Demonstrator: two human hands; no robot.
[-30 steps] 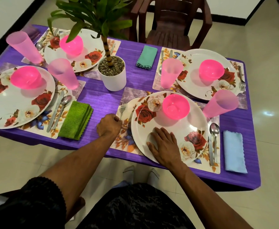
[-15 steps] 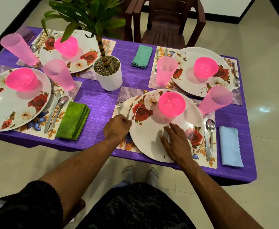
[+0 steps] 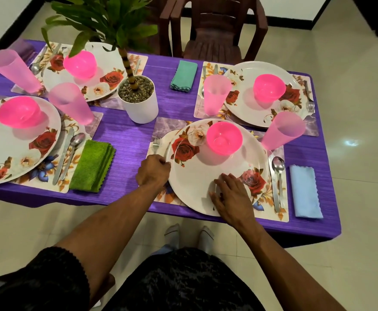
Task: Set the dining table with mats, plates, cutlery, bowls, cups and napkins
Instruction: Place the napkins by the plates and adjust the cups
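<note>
Single head view, looking steeply down, forward over near table (image 3: 127, 140) edge.

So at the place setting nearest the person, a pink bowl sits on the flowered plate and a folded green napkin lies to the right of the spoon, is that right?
Not quite. In the head view the folded napkin right of the metal spoon is light blue, not green. The round pink plastic bowl does sit on the white flowered plate.

There's a potted plant (image 3: 136, 95) in a white pot with pebbles, sitting on the purple tablecloth (image 3: 129, 140). Brown plastic chair (image 3: 215, 30) at the far side, beige tiled floor (image 3: 351, 176) all around.
</note>
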